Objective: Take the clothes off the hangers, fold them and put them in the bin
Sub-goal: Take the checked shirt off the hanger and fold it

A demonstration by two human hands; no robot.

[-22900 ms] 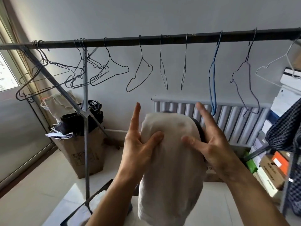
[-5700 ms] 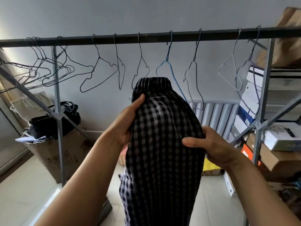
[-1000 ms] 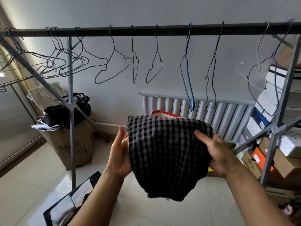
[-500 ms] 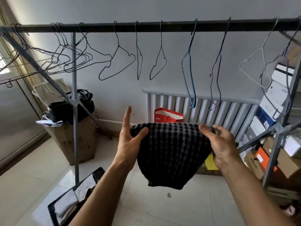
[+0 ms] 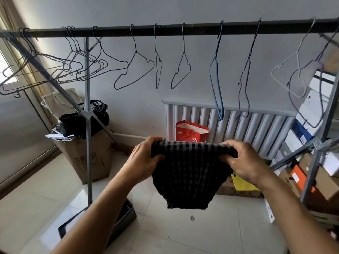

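Bin [image 5: 126,215]: floor, lower left, partly behind left forearm.
Left hand [image 5: 142,158]: pinching shirt's left edge.
Shirt [image 5: 190,173]: checked, folded, held midair below rail [image 5: 174,30].
Right hand [image 5: 242,160]: pinching shirt's right edge.
Hangers [image 5: 135,70]: bare.

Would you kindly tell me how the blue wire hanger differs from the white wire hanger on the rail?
The blue wire hanger hangs nearly edge-on, a narrow loop; the white wire hanger is turned broadside, its triangle open to view. The blue one hangs before the radiator; the white one is further right, by the stacked boxes. Both are bare and hooked on the dark rail.
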